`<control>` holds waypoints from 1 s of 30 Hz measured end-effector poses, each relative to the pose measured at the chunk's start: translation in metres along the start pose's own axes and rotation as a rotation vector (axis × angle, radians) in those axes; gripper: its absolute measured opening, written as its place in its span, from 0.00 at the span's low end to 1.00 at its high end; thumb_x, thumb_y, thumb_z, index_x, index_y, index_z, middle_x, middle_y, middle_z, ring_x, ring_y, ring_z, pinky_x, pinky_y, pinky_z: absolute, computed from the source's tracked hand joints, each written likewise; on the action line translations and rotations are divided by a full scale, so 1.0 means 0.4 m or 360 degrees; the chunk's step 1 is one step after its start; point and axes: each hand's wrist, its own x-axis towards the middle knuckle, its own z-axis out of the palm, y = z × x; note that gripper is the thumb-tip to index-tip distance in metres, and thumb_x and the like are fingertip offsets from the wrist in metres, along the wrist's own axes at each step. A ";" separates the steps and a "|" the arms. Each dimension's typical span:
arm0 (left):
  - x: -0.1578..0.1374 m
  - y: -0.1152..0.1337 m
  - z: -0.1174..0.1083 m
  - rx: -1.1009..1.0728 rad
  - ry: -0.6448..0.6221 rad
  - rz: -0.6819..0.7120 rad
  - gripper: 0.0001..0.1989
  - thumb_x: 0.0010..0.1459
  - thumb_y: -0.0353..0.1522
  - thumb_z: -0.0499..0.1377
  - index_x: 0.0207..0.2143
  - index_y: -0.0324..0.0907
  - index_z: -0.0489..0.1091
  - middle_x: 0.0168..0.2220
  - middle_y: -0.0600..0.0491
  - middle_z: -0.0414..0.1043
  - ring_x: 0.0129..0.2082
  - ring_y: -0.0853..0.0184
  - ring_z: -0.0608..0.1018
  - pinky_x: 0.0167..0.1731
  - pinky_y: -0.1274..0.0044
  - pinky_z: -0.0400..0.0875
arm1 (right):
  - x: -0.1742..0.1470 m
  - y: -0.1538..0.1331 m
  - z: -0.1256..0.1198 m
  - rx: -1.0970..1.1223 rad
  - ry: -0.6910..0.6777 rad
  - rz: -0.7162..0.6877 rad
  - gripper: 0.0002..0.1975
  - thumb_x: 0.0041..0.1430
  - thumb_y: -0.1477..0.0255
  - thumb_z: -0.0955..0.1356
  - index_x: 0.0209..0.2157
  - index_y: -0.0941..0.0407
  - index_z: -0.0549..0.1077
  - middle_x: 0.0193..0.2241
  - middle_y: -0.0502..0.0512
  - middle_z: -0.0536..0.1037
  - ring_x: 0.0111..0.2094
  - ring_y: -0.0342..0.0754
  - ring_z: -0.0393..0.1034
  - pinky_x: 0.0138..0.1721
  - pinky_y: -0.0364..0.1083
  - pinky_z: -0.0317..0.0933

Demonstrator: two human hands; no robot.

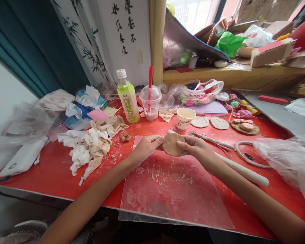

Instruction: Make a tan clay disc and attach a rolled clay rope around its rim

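Note:
A flat, round disc of tan clay [172,145] is held up over the table between my two hands. My left hand [148,146] pinches its left edge between thumb and fingers. On the other side, my right hand [192,145] grips it with the thumb on the face and the fingers behind. Beneath them a clear plastic sheet [167,200] with clay crumbs lies on the red table. A white rolling pin [246,171] rests to the right, partly hidden by my right arm. Just behind the hands stands a paper cup [185,118].
Two pale clay discs [200,122] and a decorated clay piece [245,126] lie back right. A bottle [128,98] and a lidded cup with a red straw [150,101] stand behind. Crumpled tissues [91,145] and a white power bank [24,157] are left; plastic bags [292,159] lie right.

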 end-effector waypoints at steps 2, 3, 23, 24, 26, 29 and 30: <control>-0.002 0.001 -0.001 0.0019 0.0018 0.0031 0.20 0.53 0.46 0.59 0.31 0.36 0.72 0.28 0.53 0.73 0.32 0.68 0.75 0.40 0.74 0.69 | -0.002 -0.001 -0.001 0.0059 -0.0050 0.0027 0.18 0.56 0.61 0.68 0.44 0.57 0.74 0.40 0.56 0.79 0.41 0.50 0.74 0.42 0.48 0.68; -0.003 0.001 -0.001 0.0032 0.0039 0.0047 0.19 0.53 0.46 0.59 0.30 0.36 0.72 0.28 0.53 0.72 0.31 0.69 0.75 0.39 0.75 0.69 | -0.003 -0.002 0.000 0.0080 -0.0078 0.0039 0.18 0.56 0.61 0.68 0.45 0.57 0.74 0.40 0.56 0.79 0.41 0.50 0.74 0.42 0.48 0.68; -0.014 0.018 0.007 -0.0053 -0.0024 0.0084 0.16 0.56 0.40 0.57 0.38 0.36 0.73 0.35 0.50 0.76 0.36 0.65 0.77 0.41 0.73 0.70 | -0.002 0.001 0.000 0.0186 -0.0053 0.0062 0.20 0.56 0.61 0.68 0.47 0.57 0.73 0.40 0.57 0.79 0.38 0.48 0.75 0.39 0.47 0.70; -0.014 0.019 0.006 -0.0073 -0.0048 0.0086 0.16 0.57 0.39 0.57 0.40 0.36 0.73 0.36 0.49 0.76 0.37 0.65 0.77 0.42 0.73 0.70 | -0.002 0.001 -0.001 0.0191 -0.0041 0.0059 0.20 0.56 0.61 0.69 0.47 0.57 0.73 0.39 0.57 0.79 0.37 0.48 0.75 0.39 0.47 0.70; -0.015 0.022 0.006 -0.0076 -0.0066 0.0092 0.15 0.57 0.38 0.56 0.41 0.36 0.72 0.39 0.49 0.76 0.39 0.65 0.77 0.43 0.73 0.69 | -0.003 0.000 -0.002 0.0182 -0.0019 0.0054 0.20 0.55 0.61 0.69 0.46 0.57 0.74 0.39 0.57 0.79 0.37 0.48 0.75 0.38 0.48 0.70; -0.014 0.025 0.005 -0.0002 -0.0030 0.0108 0.14 0.57 0.38 0.56 0.39 0.36 0.73 0.39 0.49 0.76 0.40 0.65 0.77 0.42 0.75 0.69 | -0.005 -0.003 -0.002 0.0157 -0.0034 0.0047 0.21 0.55 0.60 0.69 0.47 0.57 0.73 0.40 0.57 0.79 0.38 0.49 0.75 0.39 0.48 0.70; -0.014 0.025 0.006 0.0021 -0.0012 0.0111 0.14 0.57 0.38 0.56 0.38 0.36 0.73 0.38 0.50 0.76 0.39 0.65 0.77 0.41 0.75 0.69 | -0.006 -0.004 -0.001 0.0150 -0.0043 0.0048 0.21 0.56 0.60 0.68 0.47 0.57 0.73 0.41 0.57 0.79 0.39 0.50 0.75 0.39 0.48 0.70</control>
